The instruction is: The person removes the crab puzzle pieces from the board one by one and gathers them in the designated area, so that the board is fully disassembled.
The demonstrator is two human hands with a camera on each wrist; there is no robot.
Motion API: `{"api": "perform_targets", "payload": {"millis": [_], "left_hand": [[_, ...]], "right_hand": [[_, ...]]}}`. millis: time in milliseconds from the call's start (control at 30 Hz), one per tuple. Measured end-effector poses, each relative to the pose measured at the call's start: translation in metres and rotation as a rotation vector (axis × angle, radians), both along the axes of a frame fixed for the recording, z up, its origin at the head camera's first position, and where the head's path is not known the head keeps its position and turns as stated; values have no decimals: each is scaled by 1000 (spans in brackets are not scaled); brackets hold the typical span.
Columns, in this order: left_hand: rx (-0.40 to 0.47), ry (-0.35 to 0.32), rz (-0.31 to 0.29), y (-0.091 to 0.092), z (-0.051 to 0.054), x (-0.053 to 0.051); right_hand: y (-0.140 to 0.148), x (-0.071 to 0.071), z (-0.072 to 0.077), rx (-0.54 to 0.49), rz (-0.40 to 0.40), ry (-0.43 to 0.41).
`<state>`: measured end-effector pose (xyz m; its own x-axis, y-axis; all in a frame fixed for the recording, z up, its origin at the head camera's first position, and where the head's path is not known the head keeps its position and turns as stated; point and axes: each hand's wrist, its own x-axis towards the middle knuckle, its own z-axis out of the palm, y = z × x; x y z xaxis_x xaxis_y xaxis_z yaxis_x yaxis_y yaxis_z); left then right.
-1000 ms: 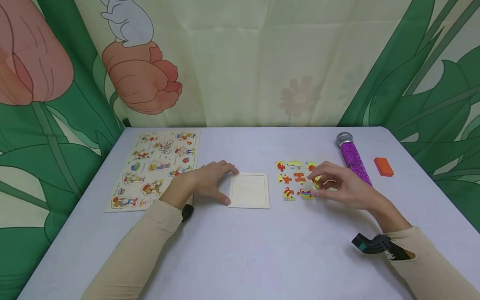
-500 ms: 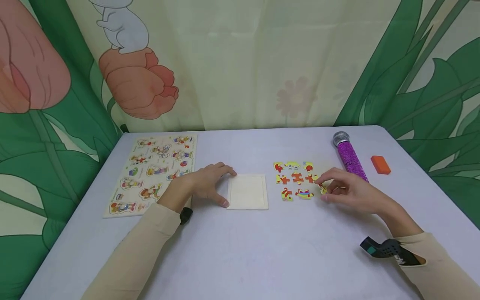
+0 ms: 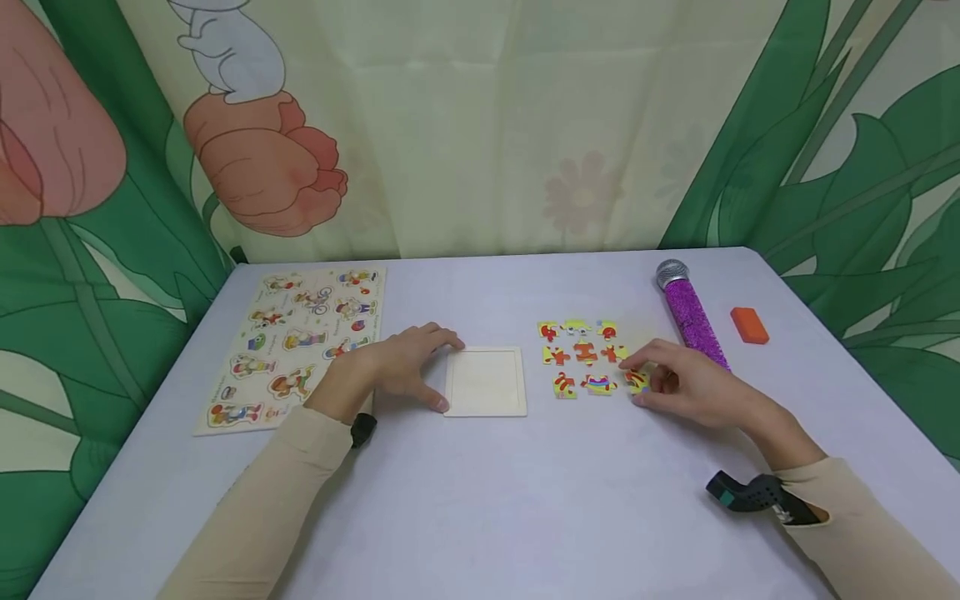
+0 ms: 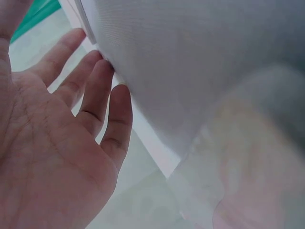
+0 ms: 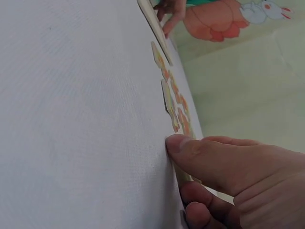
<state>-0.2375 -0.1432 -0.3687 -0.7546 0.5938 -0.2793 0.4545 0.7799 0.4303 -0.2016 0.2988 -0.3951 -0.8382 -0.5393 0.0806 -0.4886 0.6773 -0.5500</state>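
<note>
In the head view my left hand (image 3: pixel 405 362) spreads thumb and fingers along the left side of a pale, square wooden puzzle tray (image 3: pixel 486 382). Its fingers look extended in the left wrist view, where the palm (image 4: pixel 52 143) faces the camera. To the right of the tray lie several red and yellow jigsaw pieces (image 3: pixel 585 352) in three rows. At the front right corner of these, my right hand (image 3: pixel 686 379) pinches a jigsaw piece (image 3: pixel 637 382) between thumb and forefinger, low at the table. In the right wrist view the thumb (image 5: pixel 205 155) mostly hides that piece.
A board with cartoon figures (image 3: pixel 288 342) lies on the left, partly behind the left forearm. Beyond the right hand are a purple glittery microphone (image 3: pixel 693 321) and an orange block (image 3: pixel 749 325). A printed curtain (image 3: pixel 480 125) hangs behind the white table (image 3: pixel 480 517).
My right hand has shifted the jigsaw piece from a tilted hold to lying flat at the end of the front row. The left hand stays at the tray; the head view shifts slightly.
</note>
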Motion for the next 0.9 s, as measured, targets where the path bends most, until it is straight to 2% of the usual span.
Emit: {"api": "perform_targets", "payload": {"millis": [200,433,533,633,733,833,900], "left_hand": [[17,-4,17,-5,0,-3],[26,-11,18,-2,-9,-5],[4,-8,17,0,-9,-4],[-22,-13,5,2,-6,-3],[-8,-39,7,1,-2,-2],[50,-93,45,-5,5,-2],[81,-101,75,-10,12,-4]], "right_hand": [[-3,-5,3,1,2,-20],[0,-5,0,4,14,-12],[1,-4,0,10,22,-12],[0,-3,0,27,21,-33],[0,-4,4,61,10,-54],[0,-9,12,88,-20,-55],[0,-13,18,98,-39,-36]]}}
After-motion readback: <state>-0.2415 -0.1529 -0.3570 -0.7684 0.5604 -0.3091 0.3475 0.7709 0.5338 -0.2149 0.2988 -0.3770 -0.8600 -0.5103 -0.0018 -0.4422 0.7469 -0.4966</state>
